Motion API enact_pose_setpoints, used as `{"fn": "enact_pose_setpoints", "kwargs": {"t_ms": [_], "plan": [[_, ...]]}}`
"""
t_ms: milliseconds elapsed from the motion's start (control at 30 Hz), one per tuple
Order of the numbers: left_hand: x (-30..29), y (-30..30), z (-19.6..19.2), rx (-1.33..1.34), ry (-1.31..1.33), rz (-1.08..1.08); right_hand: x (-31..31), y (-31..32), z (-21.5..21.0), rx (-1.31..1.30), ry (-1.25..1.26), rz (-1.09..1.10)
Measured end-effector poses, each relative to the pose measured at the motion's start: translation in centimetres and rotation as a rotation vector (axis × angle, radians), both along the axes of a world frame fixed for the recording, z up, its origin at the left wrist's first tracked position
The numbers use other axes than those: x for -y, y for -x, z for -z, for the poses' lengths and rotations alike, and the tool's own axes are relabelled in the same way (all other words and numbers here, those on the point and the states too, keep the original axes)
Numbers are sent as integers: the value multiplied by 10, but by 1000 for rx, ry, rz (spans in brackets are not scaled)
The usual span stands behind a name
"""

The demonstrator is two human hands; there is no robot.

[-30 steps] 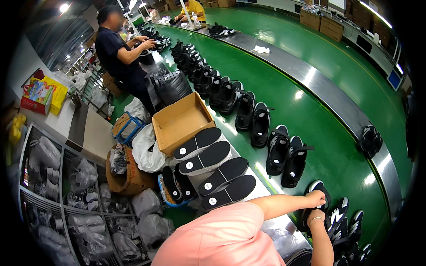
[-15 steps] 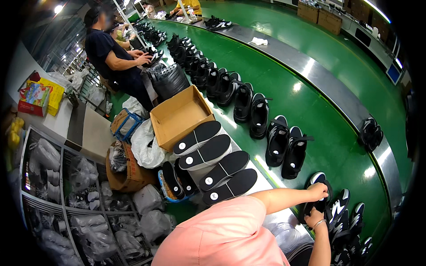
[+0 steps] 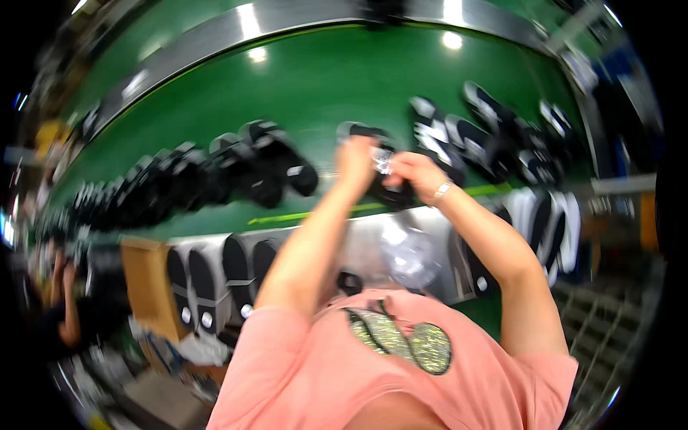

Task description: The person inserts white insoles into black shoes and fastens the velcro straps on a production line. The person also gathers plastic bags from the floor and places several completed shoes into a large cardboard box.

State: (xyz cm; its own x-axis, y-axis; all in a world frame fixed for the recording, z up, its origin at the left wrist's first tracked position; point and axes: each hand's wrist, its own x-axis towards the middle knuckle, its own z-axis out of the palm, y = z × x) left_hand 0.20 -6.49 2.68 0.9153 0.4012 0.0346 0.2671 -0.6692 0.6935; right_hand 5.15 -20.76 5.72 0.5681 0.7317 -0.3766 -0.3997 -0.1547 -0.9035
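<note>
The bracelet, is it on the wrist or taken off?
On: the bracelet shows as a light band across the wrist behind the right hand, at the black shoe.

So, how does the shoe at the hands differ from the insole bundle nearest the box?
The shoe has the left hand and right hand at it; the insole bundle has neither. The shoe is over the green belt; the insole bundle is on the bench. Both show black surfaces.

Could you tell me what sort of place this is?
Probably a shoe factory or finishing workshop: many black shoes stand in a row on a long green surface, with bundles of what look like insoles beside it.
</note>
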Motion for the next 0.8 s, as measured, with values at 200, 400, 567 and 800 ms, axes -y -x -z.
{"fn": "enact_pose_setpoints", "kwargs": {"t_ms": [200,400,567,800], "plan": [[-47,6,-3,272,-604,-101,94,55,-72,1232,254,-221],[26,-9,-36,340,-310,275,113,115,-57,1449,604,-473],[74,-36,23,-109,-238,310,119,92,-68,1250,603,-388],[80,-39,-3,138,-82,313,117,5,0,1243,672,167]]}}
